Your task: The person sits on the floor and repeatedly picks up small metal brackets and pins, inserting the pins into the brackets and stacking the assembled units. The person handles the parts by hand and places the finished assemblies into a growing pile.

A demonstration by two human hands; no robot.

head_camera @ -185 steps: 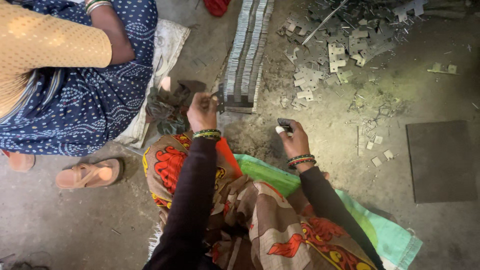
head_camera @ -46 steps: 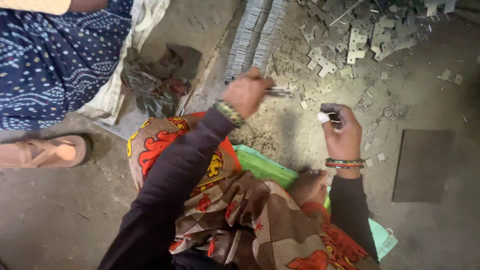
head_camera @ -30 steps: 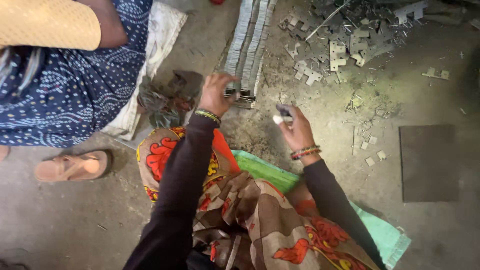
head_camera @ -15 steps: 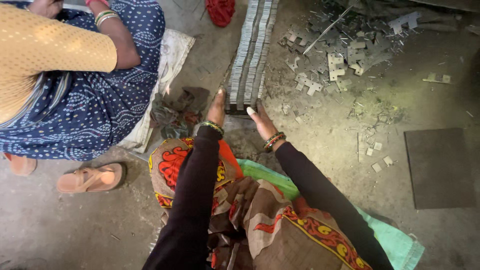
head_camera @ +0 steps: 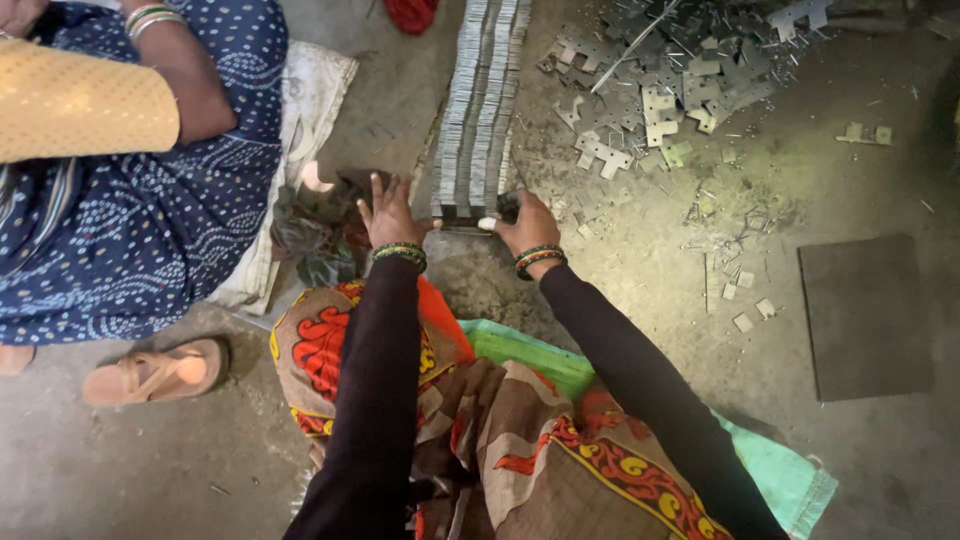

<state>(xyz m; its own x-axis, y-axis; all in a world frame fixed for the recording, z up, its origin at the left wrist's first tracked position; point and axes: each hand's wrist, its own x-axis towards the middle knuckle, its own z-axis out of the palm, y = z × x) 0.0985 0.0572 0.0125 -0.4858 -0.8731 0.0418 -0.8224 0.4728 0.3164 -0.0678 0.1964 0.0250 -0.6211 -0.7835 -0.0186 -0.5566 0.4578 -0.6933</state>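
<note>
A long row of thin grey metal plates (head_camera: pixel 482 100), stacked on edge in parallel lines, runs away from me across the dirt floor. My left hand (head_camera: pixel 388 212) presses its spread fingers against the near left end of the row. My right hand (head_camera: pixel 527 222) presses against the near right end, thumb along the front plates. Both wrists wear coloured bangles, and both arms are in dark sleeves.
Loose notched metal pieces (head_camera: pixel 668 78) lie scattered at the upper right. A dark square slab (head_camera: pixel 865 316) lies at the right. Another person in a blue dotted skirt (head_camera: pixel 120 200) sits at the left, a sandal (head_camera: pixel 155 370) by them. Crumpled dark cloth (head_camera: pixel 315 230) lies beside my left hand.
Earlier my right hand held a small metal piece and my left reached to the row. Now both hands have closed in on the near end of the stacked plates.
</note>
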